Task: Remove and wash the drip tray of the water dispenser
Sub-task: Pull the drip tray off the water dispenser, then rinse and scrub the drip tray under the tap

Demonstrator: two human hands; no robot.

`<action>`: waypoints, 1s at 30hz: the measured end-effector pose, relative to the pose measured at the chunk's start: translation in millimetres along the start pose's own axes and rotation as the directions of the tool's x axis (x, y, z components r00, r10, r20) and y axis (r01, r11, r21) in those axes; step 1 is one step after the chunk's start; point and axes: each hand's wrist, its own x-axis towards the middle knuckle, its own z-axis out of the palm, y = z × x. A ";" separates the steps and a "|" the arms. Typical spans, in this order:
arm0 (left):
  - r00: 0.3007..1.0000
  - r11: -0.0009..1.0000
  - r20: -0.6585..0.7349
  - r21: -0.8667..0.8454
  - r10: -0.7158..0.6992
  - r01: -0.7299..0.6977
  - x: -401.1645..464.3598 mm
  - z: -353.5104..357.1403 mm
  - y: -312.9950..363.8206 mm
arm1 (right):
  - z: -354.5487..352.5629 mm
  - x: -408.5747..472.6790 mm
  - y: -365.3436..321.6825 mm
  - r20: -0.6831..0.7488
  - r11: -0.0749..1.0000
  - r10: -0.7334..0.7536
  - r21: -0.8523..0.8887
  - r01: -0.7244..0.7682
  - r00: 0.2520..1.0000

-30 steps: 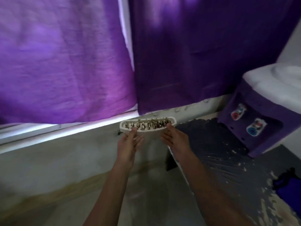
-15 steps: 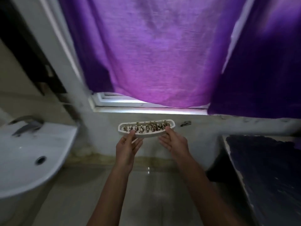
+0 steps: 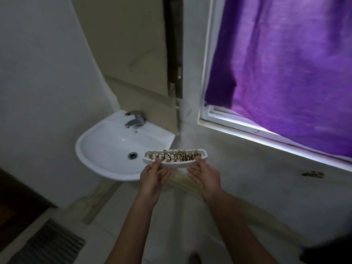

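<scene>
Now I hold the drip tray point(image 3: 174, 162) in the air with both my hands, in front of me, between the sink and the window. My left hand point(image 3: 153, 179) holds the left end of the tray: the thumb lies on the upper edge and the other fingers are curled under the bottom. My right hand point(image 3: 204, 176) holds the right end in the same way, thumb on top and fingers below. The tray is white, long and a little curved, and it stays almost level. Its grid on top has many brown dirty spots.

The left end of the tray is in front of the white sink point(image 3: 114, 149), which hangs on the wall at the far left of me. The sink has a metal tap point(image 3: 135, 120) at its back and a round drain point(image 3: 132, 155) in the basin. At the far right there is a window point(image 3: 228, 121) with a white frame, and a purple curtain point(image 3: 285, 73) covers it. On the floor at the near left I see a dark grate point(image 3: 51, 244).
</scene>
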 end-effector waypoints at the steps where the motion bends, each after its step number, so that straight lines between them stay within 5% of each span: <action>1: 1.000 1.000 -0.027 -0.008 0.006 -0.007 8.2 -9.7 7.2 | 12.9 5.4 7.9 0.015 1.000 0.011 -0.015 -0.011 1.000; 10: 0.990 1.000 -0.138 0.015 0.018 -0.016 110.2 -87.1 64.8 | 116.0 64.7 63.9 0.056 0.991 0.090 -0.104 -0.084 0.994; 30: 0.985 0.976 0.014 0.134 -0.174 0.171 319.9 -182.6 126.5 | 248.1 171.1 132.5 -0.083 0.969 0.149 -0.188 -0.162 0.985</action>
